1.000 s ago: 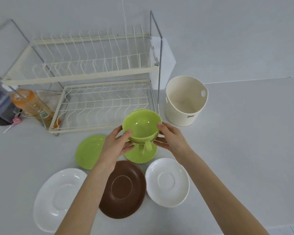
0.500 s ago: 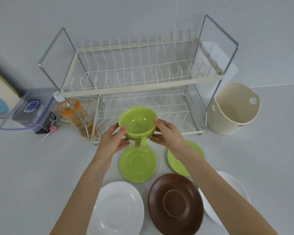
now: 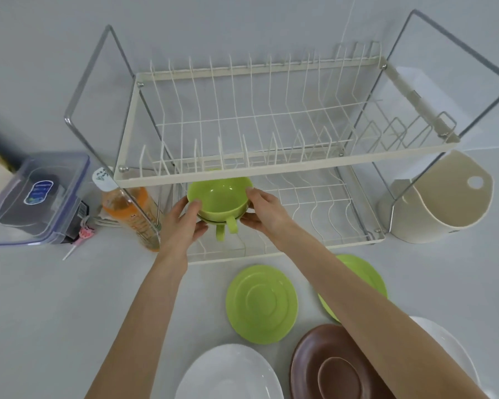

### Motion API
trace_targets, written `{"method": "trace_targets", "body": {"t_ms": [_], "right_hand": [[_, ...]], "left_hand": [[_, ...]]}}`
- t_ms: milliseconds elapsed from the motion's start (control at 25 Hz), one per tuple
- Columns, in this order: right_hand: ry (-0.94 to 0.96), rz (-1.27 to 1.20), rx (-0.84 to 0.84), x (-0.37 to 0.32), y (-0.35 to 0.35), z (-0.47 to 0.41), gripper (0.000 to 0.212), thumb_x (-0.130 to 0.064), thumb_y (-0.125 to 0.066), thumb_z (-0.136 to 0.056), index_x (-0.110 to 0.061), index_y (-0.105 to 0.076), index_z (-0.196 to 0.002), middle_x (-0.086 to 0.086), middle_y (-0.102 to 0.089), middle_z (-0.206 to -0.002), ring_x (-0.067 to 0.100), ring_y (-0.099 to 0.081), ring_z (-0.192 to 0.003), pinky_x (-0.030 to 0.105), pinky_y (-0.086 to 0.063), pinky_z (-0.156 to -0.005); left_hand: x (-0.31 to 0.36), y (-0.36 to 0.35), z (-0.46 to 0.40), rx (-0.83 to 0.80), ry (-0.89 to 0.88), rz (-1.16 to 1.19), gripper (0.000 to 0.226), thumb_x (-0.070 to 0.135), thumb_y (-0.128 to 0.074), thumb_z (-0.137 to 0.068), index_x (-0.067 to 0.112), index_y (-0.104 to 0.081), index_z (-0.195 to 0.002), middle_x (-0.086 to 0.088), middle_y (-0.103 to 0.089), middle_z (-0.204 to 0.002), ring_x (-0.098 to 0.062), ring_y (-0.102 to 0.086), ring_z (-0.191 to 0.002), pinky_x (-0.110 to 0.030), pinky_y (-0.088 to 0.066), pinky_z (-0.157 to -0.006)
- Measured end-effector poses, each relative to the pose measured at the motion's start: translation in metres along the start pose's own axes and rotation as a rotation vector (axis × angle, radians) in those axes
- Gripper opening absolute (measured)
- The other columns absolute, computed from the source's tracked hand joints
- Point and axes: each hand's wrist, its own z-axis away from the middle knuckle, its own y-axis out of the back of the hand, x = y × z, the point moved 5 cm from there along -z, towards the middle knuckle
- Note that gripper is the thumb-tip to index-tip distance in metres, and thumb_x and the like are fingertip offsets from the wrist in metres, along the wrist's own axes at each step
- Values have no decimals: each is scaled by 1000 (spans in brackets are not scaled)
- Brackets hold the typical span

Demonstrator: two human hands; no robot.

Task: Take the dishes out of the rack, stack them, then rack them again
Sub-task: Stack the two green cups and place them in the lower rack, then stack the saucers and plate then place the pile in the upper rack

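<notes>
Two stacked green cups hang over the left part of the lower shelf of the two-tier wire rack, just under the upper shelf's front rail. My left hand grips the stack from the left and my right hand grips it from the right. The cup handles point toward me. On the table in front lie a green saucer, a second green saucer partly behind my right arm, a brown saucer, a white plate and another white plate.
A cream plastic bucket stands right of the rack. Left of it are an orange bottle and a clear lidded box. A small pink item lies by the box. The wall is close behind the rack.
Both hands carried the stacked green cups up and forward, from above the saucers to the lower shelf of the rack. The view shifted left, so the rack fills more of the frame.
</notes>
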Motion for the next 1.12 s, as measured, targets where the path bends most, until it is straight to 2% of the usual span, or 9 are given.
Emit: {"method": "trace_targets", "body": {"t_ms": [80,200,320,440,520,680,840,960,1120], "right_hand": [[-4,20,3,-1,-8,-11,26,-28,-36,-97,-17,-55,-111,-1,-56,-88,20,-55,-93,31,-48,-92],[-3,47,1,-2,-17,-16,20,-28,-37,-97,-19,-53,-105,4,-54,-102,20,-54,-95,31,-48,-93],[13,98,-1,-5,-19,-20,33,-30,-35,-97,-13,-53,-119,4,-52,-103,25,-56,-100,31,-48,-93],[11,155,-14,-7,-19,-20,41,-35,-36,-96,-13,-49,-127,1,-53,-98,25,-57,-104,34,-48,-97],[1,193,-29,-9,-20,-20,43,-38,-35,-96,-15,-48,-130,4,-55,-106,24,-57,-104,36,-47,-100],[-10,255,-15,-13,-21,-22,43,-39,-33,-95,-15,-48,-129,10,-56,-128,26,-56,-117,38,-46,-102],[-17,268,-50,-11,-22,-22,46,-41,-34,-95,-16,-44,-132,6,-53,-127,24,-53,-121,38,-44,-103],[17,314,-36,-9,-19,-19,54,-44,-34,-93,-18,-36,-141,3,-45,-140,23,-47,-127,37,-42,-105],[134,488,-7,-8,-8,-4,58,-43,-35,-93,-19,-28,-145,2,-47,-135,25,-38,-136,36,-28,-114]], "left_hand": [[-1,4,-8,20,9,23,40,25,-49,-90,17,-48,-130,-1,-56,-112,-9,-60,-78,-20,-52,-77],[-4,8,-12,51,20,56,40,27,-49,-91,18,-47,-130,0,-55,-113,-13,-61,-81,-27,-48,-85],[-6,7,-15,39,27,62,39,30,-46,-92,19,-47,-130,-2,-56,-117,-21,-60,-93,-31,-48,-85],[-8,3,-16,16,54,63,44,35,-43,-92,21,-42,-133,-2,-54,-121,-22,-57,-103,-37,-49,-85],[-7,2,-16,8,59,53,44,36,-43,-92,20,-41,-134,-1,-53,-121,-21,-56,-104,-39,-49,-88],[-3,2,-20,-4,72,36,46,33,-45,-92,17,-40,-134,-5,-53,-119,-24,-57,-102,-37,-48,-89],[-4,2,-17,-8,78,20,45,35,-45,-92,19,-40,-134,-3,-52,-123,-22,-55,-107,-40,-48,-93],[-3,2,-12,-10,50,-26,49,37,-44,-91,21,-37,-137,-1,-48,-135,-21,-51,-120,-40,-45,-99],[-2,4,4,-19,-24,-150,46,38,-44,-91,24,-39,-135,-1,-45,-141,-21,-42,-130,-39,-36,-108]]}}
